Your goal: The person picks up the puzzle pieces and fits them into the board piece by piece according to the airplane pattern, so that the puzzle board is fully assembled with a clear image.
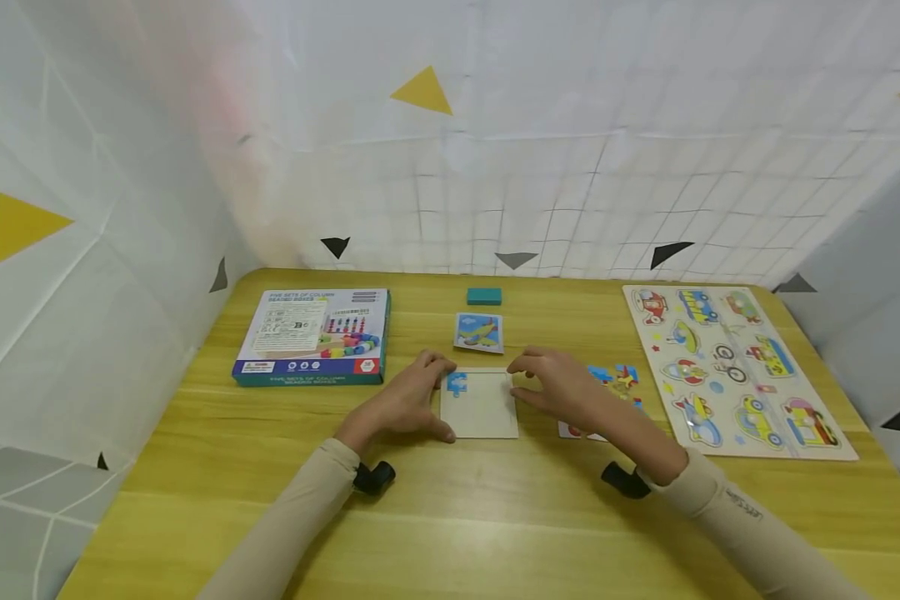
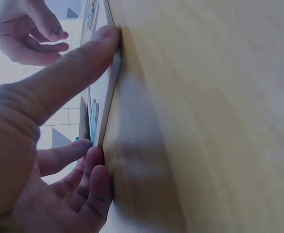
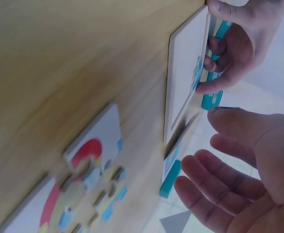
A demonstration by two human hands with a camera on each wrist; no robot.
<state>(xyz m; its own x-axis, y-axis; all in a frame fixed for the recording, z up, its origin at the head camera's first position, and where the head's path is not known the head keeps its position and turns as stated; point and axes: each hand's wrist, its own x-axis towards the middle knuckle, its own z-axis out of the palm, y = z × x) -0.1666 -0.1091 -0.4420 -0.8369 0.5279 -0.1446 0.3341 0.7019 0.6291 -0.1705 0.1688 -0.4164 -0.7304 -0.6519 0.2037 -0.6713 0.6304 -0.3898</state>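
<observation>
My left hand (image 1: 403, 402) holds a shallow square wooden puzzle tray (image 1: 486, 417) by its left side, thumb at the near edge and fingers at the far corner. One blue-and-white jigsaw piece (image 1: 457, 383) lies in the tray's far left corner. Over the tray's right edge hovers my right hand (image 1: 558, 385), its fingers loosely bent; in the right wrist view nothing shows between thumb and fingers (image 3: 214, 179). Loose jigsaw pieces (image 1: 626, 377) lie to the right, partly hidden by the right hand and forearm; the right wrist view shows several, including a red-and-white piece (image 3: 97, 138).
Behind the tray are a card with a yellow airplane (image 1: 479, 332) and a small teal block (image 1: 484, 296). A beaded-boxes toy carton (image 1: 311, 337) stands at the left. On the right lies a large vehicle puzzle board (image 1: 742, 375). White sheeting (image 1: 495, 192) rises behind the table.
</observation>
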